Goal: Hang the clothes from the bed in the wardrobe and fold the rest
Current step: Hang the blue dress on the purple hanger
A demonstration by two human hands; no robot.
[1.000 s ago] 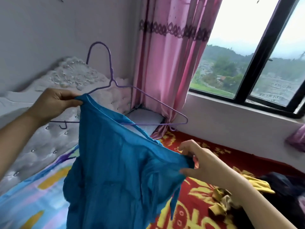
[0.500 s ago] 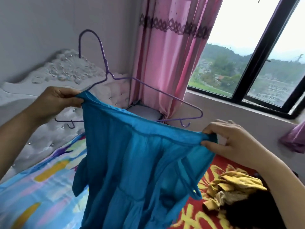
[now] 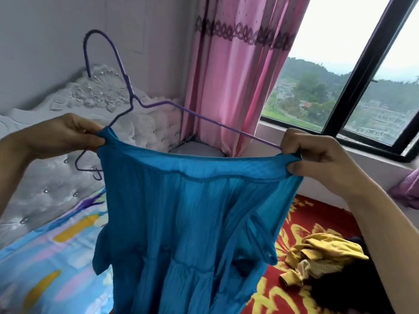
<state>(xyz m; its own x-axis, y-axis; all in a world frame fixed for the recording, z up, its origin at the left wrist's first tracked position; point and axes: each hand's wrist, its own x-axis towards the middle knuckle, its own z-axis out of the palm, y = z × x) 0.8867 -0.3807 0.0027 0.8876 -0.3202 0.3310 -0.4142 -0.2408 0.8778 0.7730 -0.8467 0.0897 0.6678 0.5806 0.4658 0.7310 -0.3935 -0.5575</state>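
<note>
Tightly, left hand [image 3: 61, 135] and right hand [image 3: 322, 159] each pinch the blue dress [image 3: 181, 211] at its top hem, purple hanger [image 3: 204, 116] behind.

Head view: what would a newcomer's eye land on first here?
The bright blue pleated fabric garment fills the centre, stretched by its top edge between the left hand and the right hand. Behind it rises a thin purple wire hanger, its hook up at the left, in front of a pink curtain beside the window. A crumpled yellow cloth lies lower right on the red patterned bedspread.
</note>
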